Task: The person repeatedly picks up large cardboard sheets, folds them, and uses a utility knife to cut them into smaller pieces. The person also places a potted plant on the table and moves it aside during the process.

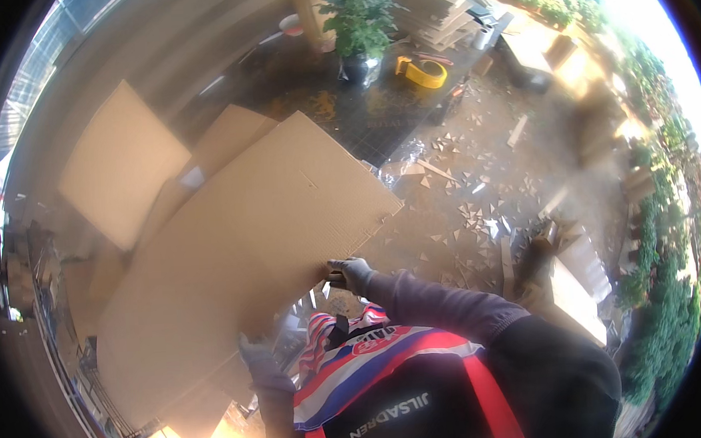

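Basically both gloved hands grip one big cardboard sheet (232,250) by its near edge. Right hand (349,272) is clamped on the lower right edge, left hand (256,360) closed on the lower edge further left. Sheet stretches up and away from both grips, tilted, over other cardboard (118,161) lying behind. Scraps (470,212) litter the ground to the right; yellow tape roll (422,72) sits far off.

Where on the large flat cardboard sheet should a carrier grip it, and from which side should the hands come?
Probably along the near long edge, coming from the person's side. The cardboard sheet is broad, thin and tilted, so two hands set well apart steady it best. That is how it is held here: the gloved right hand pinches the edge near one corner, and the gloved left hand grips lower along the same edge.
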Demonstrator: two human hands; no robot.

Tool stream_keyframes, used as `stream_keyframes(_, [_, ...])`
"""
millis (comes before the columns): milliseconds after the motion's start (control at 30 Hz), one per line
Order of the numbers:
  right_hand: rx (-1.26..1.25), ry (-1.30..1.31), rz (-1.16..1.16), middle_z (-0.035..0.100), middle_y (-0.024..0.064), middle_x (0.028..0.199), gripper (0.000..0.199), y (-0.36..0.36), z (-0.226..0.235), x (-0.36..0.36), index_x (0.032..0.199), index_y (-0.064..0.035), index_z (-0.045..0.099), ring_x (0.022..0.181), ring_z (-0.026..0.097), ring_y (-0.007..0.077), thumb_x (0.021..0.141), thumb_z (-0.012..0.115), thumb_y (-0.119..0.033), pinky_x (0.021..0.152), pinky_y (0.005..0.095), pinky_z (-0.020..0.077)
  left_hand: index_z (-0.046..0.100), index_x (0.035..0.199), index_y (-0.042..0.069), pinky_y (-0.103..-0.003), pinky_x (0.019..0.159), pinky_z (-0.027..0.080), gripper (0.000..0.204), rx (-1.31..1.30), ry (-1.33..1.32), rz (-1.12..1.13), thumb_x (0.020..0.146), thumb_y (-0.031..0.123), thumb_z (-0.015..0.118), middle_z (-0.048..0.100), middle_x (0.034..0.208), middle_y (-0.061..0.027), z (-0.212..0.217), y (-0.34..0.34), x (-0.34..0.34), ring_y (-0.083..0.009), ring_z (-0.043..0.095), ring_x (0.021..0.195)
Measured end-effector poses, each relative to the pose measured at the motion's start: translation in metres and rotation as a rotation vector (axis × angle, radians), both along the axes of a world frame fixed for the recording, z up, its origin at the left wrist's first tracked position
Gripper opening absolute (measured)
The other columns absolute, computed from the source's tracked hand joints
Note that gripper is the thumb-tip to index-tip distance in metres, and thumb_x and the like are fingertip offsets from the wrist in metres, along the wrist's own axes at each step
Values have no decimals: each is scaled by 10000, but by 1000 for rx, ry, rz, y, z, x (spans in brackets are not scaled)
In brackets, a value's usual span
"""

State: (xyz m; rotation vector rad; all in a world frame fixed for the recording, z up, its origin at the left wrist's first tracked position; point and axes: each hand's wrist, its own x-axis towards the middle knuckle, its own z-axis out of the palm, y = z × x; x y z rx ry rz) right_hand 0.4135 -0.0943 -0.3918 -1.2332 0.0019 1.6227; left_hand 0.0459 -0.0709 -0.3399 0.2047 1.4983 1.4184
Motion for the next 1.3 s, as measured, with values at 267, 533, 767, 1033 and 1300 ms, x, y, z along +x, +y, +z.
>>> stream_keyframes(267, [-13, -1353, 239, 679, 198, 888, 587, 15, 53, 218, 1324, -72, 484, 822, 668, 338, 842, 692, -336, 758, 401, 516, 543, 1235, 11, -428, 846, 490, 478, -167, 29, 301, 874, 278, 705, 625, 1148, -124, -50, 25, 40, -283, 614, 983])
stream_keyframes(533, [256, -1338, 673, 699, 151, 945, 416, 63, 113, 185, 1183, -130, 602, 891, 676, 333, 796, 698, -247, 733, 414, 520, 570, 1196, 13, -432, 790, 512, 453, -466, 111, 527, 854, 259, 737, 645, 1097, -112, -73, 39, 42, -272, 631, 925])
stream_keyframes(767, [208, -1307, 908, 680, 202, 981, 454, 74, 90, 127, 1174, -126, 577, 913, 656, 394, 799, 681, -360, 789, 464, 522, 637, 1143, -9, -355, 777, 497, 319, -180, 125, 368, 912, 209, 662, 649, 1064, -107, -48, 17, 61, -196, 610, 954])
stream_keyframes(1033, [156, -1326, 1057, 690, 198, 892, 531, 66, 82, 166, 1019, -92, 675, 844, 676, 374, 688, 774, -495, 737, 434, 527, 605, 1179, -88, -310, 941, 446, 368, -207, 642, -166, 1008, 213, 482, 639, 1133, -168, -51, 3, 50, -208, 585, 1057])
stream_keyframes(1300, [113, -1345, 1048, 678, 203, 801, 698, 66, 53, 173, 869, -21, 699, 774, 673, 380, 709, 663, -699, 705, 462, 523, 615, 1147, -82, -331, 905, 449, 371, -163, 425, -25, 985, 233, 503, 627, 1075, -138, -33, 12, 63, -225, 575, 1013])
